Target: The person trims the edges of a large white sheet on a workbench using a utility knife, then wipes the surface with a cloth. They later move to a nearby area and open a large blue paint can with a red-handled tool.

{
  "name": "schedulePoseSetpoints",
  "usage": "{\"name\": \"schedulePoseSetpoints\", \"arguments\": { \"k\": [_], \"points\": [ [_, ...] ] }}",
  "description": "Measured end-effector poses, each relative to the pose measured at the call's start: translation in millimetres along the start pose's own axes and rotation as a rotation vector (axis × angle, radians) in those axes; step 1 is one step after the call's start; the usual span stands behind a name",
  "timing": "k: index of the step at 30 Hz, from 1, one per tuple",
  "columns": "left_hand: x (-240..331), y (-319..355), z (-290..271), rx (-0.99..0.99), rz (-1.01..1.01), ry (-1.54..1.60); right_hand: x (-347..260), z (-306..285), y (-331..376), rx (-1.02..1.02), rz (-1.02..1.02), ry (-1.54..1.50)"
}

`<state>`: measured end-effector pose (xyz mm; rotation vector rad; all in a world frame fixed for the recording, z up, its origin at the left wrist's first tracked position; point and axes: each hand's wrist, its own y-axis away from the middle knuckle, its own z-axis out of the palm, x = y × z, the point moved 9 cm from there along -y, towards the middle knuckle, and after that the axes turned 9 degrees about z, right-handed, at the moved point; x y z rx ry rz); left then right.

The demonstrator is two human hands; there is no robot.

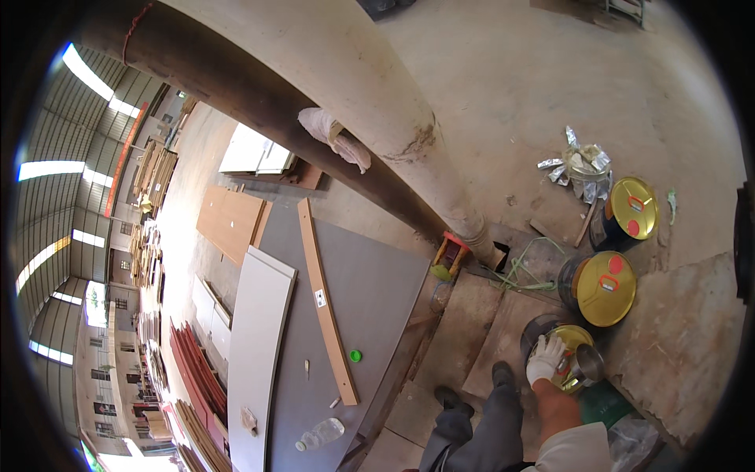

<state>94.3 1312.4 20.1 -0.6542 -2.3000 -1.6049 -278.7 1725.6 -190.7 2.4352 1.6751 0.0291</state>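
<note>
My right hand [544, 359], in a white glove, lies on the near yellow-lidded metal drum [578, 336]. Its fingers look stretched over the lid's left side, and nothing shows gripped in them. Just right of the hand, a metal cup-like vessel [587, 366] sits tilted at the lid's edge; what supports it is hard to see. A second drum [605, 289] with a gold lid stands behind, and a third drum [633, 208] farther back. My left hand is out of sight.
A grey board table [362, 275] to the left carries a wooden strip [326, 307], a green cap [355, 356] and a clear plastic bottle [322, 433]. Large pipes [385, 102] slant overhead. Green strapping [523, 271], a foil-filled bucket [586, 165] and a green container [604, 405] surround the drums.
</note>
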Motion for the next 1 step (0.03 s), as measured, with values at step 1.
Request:
{"name": "schedulePoseSetpoints", "arguments": {
  "k": [1],
  "points": [
    [23.2,4.2,2.2,-0.016,-0.025,-0.011,5.0,7.8,1.6,0.021,0.12,-0.051]
  ]
}}
